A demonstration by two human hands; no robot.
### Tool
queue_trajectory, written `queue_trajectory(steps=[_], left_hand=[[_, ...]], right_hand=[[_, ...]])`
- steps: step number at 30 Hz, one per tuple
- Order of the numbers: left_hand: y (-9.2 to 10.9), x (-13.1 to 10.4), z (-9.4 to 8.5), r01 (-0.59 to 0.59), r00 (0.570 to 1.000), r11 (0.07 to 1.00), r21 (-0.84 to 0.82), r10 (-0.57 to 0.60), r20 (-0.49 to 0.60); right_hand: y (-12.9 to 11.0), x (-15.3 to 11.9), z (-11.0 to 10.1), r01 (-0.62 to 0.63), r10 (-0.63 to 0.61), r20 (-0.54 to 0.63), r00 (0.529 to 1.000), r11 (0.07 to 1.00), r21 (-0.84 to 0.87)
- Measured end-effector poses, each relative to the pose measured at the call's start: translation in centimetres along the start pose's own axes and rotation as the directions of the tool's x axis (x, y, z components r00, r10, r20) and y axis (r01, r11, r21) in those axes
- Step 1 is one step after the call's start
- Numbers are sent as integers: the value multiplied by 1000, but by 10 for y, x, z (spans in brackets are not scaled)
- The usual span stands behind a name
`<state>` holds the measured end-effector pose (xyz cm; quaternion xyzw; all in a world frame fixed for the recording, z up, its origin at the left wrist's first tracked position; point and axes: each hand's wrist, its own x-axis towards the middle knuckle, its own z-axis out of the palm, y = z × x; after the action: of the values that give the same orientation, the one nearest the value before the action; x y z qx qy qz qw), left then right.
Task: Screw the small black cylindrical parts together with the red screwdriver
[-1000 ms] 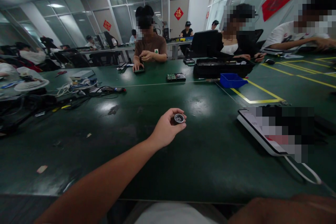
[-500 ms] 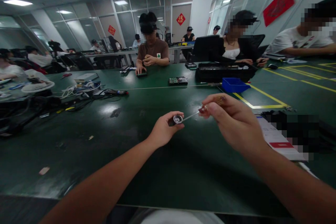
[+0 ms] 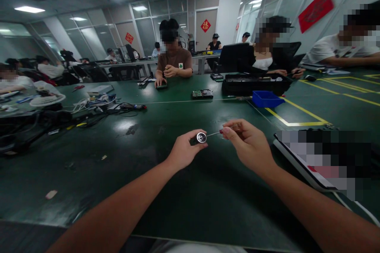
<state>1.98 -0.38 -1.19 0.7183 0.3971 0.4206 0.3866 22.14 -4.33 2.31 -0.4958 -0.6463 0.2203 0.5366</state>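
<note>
Above the green table, my left hand [image 3: 186, 151] is closed around a small round metal part [image 3: 201, 138], its open-looking end facing me. Thin fingers of my right hand [image 3: 251, 142] pinch the handle of a screwdriver [image 3: 214, 133], which looks reddish and partly clear. The slim shaft slants down to the left and its tip meets the round part; whether it sits inside or only against the rim I cannot tell. The palm hides most of the handle.
Beyond my hands lie a hard drive [image 3: 202, 94], a blue bin [image 3: 267, 99] and a black tray [image 3: 257, 83]. Tangled cables [image 3: 102, 104] spread at left. A white, partly blurred-out object [image 3: 299, 164] lies at right. A co-worker [image 3: 173, 61] sits opposite.
My right hand has moved slightly down and left, closer to the round part. The left hand has barely moved. The view has shifted a little.
</note>
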Motion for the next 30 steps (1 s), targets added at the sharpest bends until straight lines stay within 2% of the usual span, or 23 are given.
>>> queue_trajectory(steps=[3, 5, 8, 10, 14, 17, 22, 25, 30], left_hand=[[0, 0, -3, -30, 999, 993, 110, 33, -20], [0, 0, -6, -47, 999, 980, 195, 51, -16], [2, 1, -8, -51, 999, 956, 289, 51, 10], [3, 0, -8, -61, 998, 943, 327, 49, 42], [3, -1, -6, -83, 994, 929, 360, 53, 91], [2, -1, -7, -59, 997, 932, 357, 35, 71], [2, 0, -9, -52, 996, 927, 371, 19, 92], [1, 0, -9, -42, 997, 931, 364, 16, 74], [0, 0, -8, -29, 999, 939, 343, 17, 40]], right_hand=[[3, -1, -2, -11, 13, 28, 1000, 997, -78], [4, -3, -2, 31, -26, 63, 998, 997, -77], [4, -4, -1, 100, -89, 105, 990, 990, -102], [2, -4, 1, 84, -71, 85, 994, 982, -168], [1, -4, 4, 51, -43, 34, 998, 964, -261], [3, -4, 5, 64, -48, 76, 996, 973, -222], [7, -4, 4, -4, 29, 107, 994, 974, -226], [9, -4, 7, -19, 28, 56, 998, 988, -153], [15, -1, 15, -136, 139, -13, 990, 978, 159]])
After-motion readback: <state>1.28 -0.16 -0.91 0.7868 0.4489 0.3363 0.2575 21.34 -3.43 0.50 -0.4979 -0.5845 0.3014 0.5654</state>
